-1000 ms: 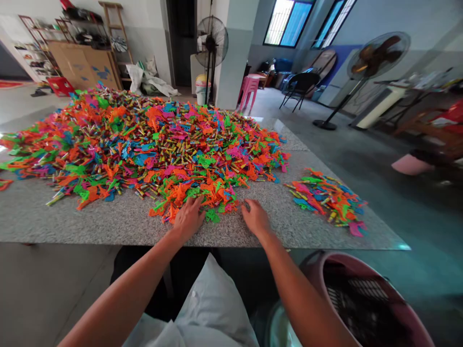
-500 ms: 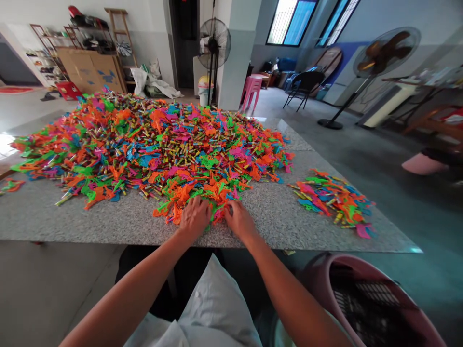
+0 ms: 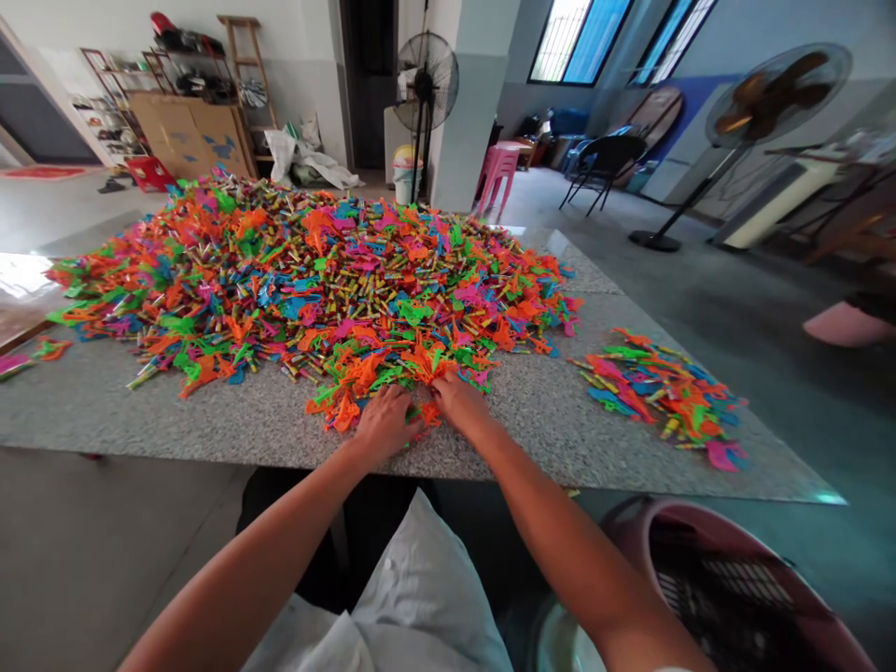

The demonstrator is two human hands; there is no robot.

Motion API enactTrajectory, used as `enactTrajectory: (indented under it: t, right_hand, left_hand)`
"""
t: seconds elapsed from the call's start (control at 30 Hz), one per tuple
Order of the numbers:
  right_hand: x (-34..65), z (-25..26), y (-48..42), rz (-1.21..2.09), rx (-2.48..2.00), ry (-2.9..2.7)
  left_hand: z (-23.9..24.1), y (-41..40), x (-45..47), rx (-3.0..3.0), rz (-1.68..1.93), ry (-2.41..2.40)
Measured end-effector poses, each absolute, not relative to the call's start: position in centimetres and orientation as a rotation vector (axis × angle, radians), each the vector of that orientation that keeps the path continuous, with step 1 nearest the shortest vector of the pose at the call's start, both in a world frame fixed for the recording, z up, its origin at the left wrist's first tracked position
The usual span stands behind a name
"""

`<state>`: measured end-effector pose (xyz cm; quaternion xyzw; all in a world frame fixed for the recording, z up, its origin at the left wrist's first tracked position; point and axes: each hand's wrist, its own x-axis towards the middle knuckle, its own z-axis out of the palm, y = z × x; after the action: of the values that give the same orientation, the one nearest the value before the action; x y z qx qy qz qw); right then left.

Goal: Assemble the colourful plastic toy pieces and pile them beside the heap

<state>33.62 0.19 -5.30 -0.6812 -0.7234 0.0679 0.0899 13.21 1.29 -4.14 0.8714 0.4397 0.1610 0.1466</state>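
Observation:
A wide heap of small bright plastic pieces, orange, green, blue and pink, many with thin striped tubes, spreads over the speckled stone table. At its near edge, my left hand rests with fingers curled over a few pieces; what lies under them is hidden. Just right of it, my right hand is closed, fingertips pinching at an orange plastic piece. The two hands are close together, a small gap between them. A smaller pile of the same pieces lies apart on the right.
A pink basket with dark contents stands below the table's front right edge. Loose pieces lie at the far left. Beyond the table are standing fans, pink stools, a black chair and a cardboard box.
My right hand has moved slightly up into the heap's near edge, where an orange piece now shows at its fingertips. My left hand stays low beside it. The view has shifted slightly.

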Motion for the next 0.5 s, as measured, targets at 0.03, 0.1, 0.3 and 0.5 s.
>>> enactTrajectory:
  t: [0.03, 0.1, 0.3, 0.5]
  right_hand:
    - [33.7, -5.2, 0.3, 0.198, -2.015, -2.156]
    - [33.9, -5.2, 0.3, 0.198, -1.964, -2.105]
    - [33.3, -5.0, -0.9, 0.287, -1.551, -1.488]
    - [29.2, -4.4, -3.7, 0.859, -1.311, -0.957]
  left_hand:
    - [-4.2, 1.5, 13.1, 2.473, 0.533, 1.250]
    - [-4.4, 2.0, 12.7, 2.361, 0.694, 1.237]
    - [-4.1, 3.5, 10.6, 1.731, 1.048, 1.386]
    - [-3.4, 3.9, 9.6, 1.058, 1.263, 1.213]
